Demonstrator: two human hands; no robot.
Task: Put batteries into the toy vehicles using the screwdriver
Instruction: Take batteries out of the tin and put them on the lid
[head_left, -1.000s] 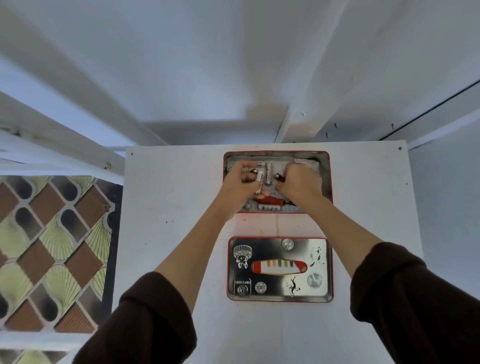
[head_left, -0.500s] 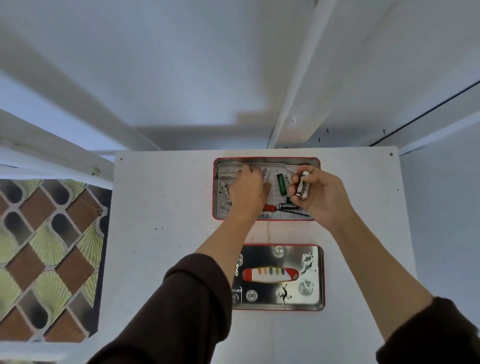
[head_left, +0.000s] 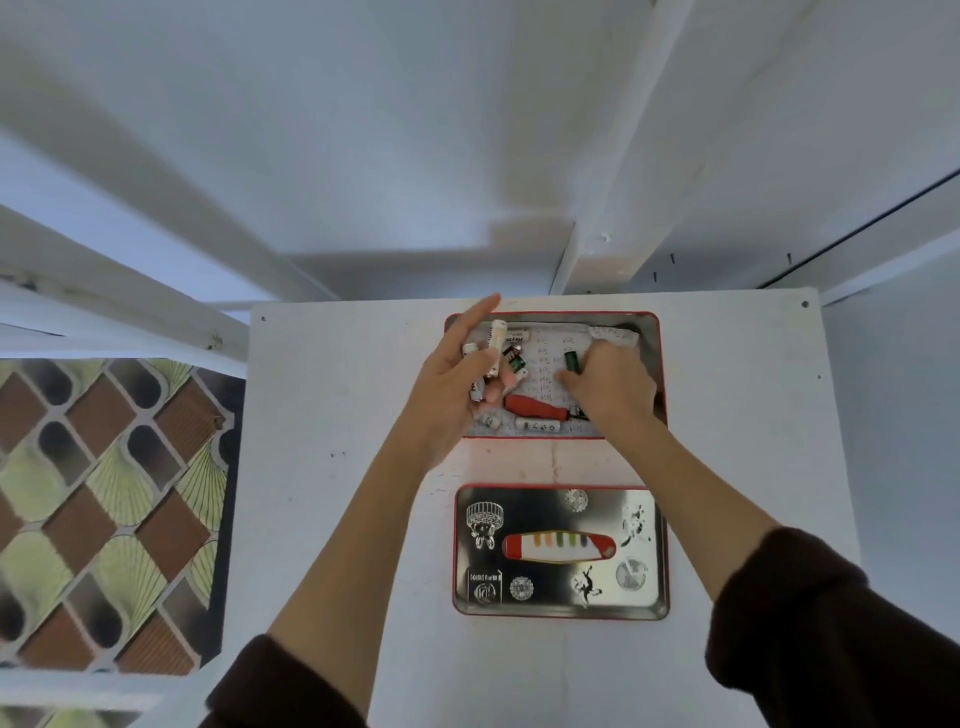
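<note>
An open red-rimmed tin (head_left: 652, 325) at the far middle of the white table holds loose batteries and a red-handled screwdriver (head_left: 535, 406). My left hand (head_left: 457, 384) hovers over the tin's left part and holds several white batteries (head_left: 496, 338), index finger pointing away. My right hand (head_left: 610, 387) reaches down into the tin, fingertips at a green battery (head_left: 571, 361); whether it grips the battery is hidden. More white batteries (head_left: 537, 426) lie along the tin's near edge. No toy vehicle is in view.
The tin's lid (head_left: 561, 551), black with a striped oval and stickers, lies flat nearer to me. The white table (head_left: 332, 415) has bare surface left and right of the tins. A patterned floor (head_left: 104, 493) shows past the left edge.
My left hand has risen from the tin with several white batteries in it. My right hand went from holding a battery above the tin down into the tin beside the green battery.
</note>
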